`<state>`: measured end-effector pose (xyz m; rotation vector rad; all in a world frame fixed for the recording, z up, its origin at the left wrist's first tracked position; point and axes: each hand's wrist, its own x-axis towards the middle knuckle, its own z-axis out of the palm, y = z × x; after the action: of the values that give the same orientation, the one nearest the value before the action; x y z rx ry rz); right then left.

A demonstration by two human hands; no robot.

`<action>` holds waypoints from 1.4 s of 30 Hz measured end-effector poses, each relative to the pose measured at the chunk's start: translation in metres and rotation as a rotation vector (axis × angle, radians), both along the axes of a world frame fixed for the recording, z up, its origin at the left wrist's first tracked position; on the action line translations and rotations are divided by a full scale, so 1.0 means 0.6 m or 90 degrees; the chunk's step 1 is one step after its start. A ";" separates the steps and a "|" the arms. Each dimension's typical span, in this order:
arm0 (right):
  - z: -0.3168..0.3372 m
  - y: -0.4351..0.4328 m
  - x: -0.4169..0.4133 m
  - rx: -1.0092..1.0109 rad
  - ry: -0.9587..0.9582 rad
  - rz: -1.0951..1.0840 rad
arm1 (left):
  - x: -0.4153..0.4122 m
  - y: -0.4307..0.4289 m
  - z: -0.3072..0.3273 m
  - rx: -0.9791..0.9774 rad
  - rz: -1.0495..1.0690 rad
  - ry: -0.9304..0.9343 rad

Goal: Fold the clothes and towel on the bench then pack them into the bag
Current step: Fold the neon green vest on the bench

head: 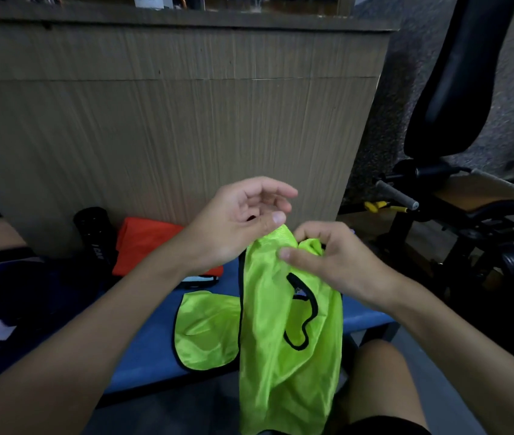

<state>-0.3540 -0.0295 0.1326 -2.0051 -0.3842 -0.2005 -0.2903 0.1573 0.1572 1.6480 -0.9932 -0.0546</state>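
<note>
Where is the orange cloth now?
In the head view, the orange cloth lies left of centre on the blue bench, beside a black cylinder, by the wooden panel.

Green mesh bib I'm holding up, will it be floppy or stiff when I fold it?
Probably very floppy: the green mesh bib hangs limp in long folds from where the right hand pinches its top. Likely light, since a fingertip pinch carries it. Its sheen suggests it may slide on the blue bench.

A wood-panelled counter [170, 120] rises ahead, a black exercise machine [456, 89] beside it.
</note>
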 end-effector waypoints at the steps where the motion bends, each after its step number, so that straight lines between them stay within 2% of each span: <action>1: 0.002 -0.001 0.001 0.017 -0.021 -0.017 | 0.003 0.009 -0.004 0.015 0.007 0.005; 7: 0.010 -0.007 0.007 0.079 -0.039 -0.119 | 0.005 0.029 -0.024 0.063 0.063 0.047; 11: 0.009 -0.007 0.009 0.194 -0.019 -0.151 | -0.006 0.024 -0.028 0.029 0.100 0.075; 13: 0.009 -0.006 0.009 0.204 -0.026 -0.152 | -0.011 0.018 -0.028 0.002 0.132 0.073; 19: 0.016 -0.004 0.003 0.232 -0.036 -0.175 | -0.012 0.004 -0.043 0.022 0.170 0.066; 22: 0.018 -0.014 0.002 0.216 -0.012 -0.166 | -0.008 0.003 -0.040 -0.013 0.199 0.066; 26: 0.014 -0.031 0.009 0.189 -0.017 -0.178 | -0.007 0.003 -0.021 -0.067 0.199 0.130; 30: 0.017 -0.022 0.006 0.133 -0.020 -0.110 | -0.013 -0.003 -0.009 -0.056 0.187 0.163; 34: 0.017 -0.013 0.006 0.094 0.008 -0.064 | -0.011 -0.001 -0.009 -0.031 0.171 0.145; 40: 0.016 -0.026 0.017 0.038 -0.048 -0.136 | -0.005 0.009 -0.022 -0.034 0.178 0.066; 42: 0.020 -0.033 0.017 -0.010 0.007 -0.102 | -0.008 0.006 -0.022 -0.034 0.182 0.040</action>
<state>-0.3436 -0.0494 0.1444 -2.0536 -0.2183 -0.2882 -0.2951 0.1608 0.1440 1.7131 -0.6984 0.1097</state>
